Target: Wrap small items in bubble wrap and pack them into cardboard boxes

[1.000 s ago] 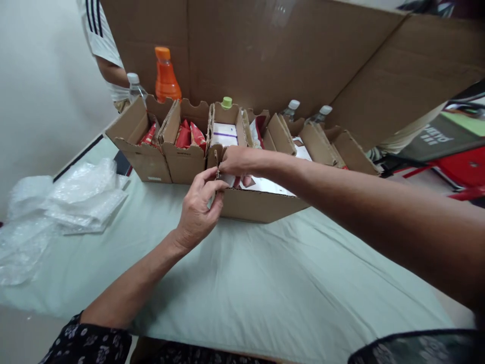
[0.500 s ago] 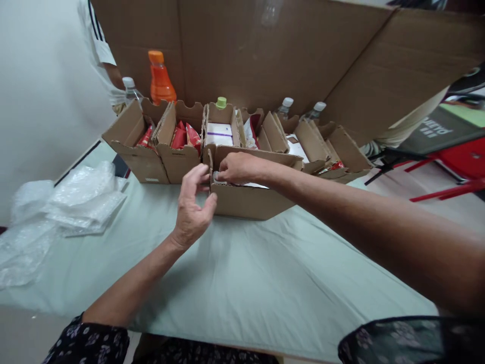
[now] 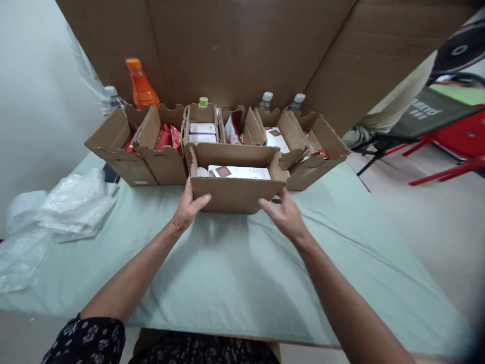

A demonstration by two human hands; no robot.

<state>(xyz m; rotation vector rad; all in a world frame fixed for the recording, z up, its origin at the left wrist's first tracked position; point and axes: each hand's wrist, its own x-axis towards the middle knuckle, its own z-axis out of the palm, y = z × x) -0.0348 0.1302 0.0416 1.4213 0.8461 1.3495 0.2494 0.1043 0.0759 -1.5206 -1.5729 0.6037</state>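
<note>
In front of the row stands an open cardboard box (image 3: 238,196), its long side facing me. Inside lie a white carton (image 3: 246,173) with brown squares on it and, at the left end, a bit of bubble wrap (image 3: 202,172). My left hand (image 3: 186,208) grips the box's left end, thumb on the front wall and fingers hidden behind the edge. At the right end my right hand (image 3: 283,213) holds the lower corner, its thumb in front and the other fingers partly hidden.
Behind is a row of cardboard boxes (image 3: 170,169) with red packets and white cartons. An orange bottle (image 3: 142,88) and several clear bottles stand behind them, before a tall cardboard panel (image 3: 235,50). Bubble wrap (image 3: 71,205) lies left on the green-clothed table (image 3: 227,283). Red chairs (image 3: 450,141) stand right.
My right hand has left the inside of the front box and moved to its right end. My left hand has closed on the left end. The view has shifted slightly.
</note>
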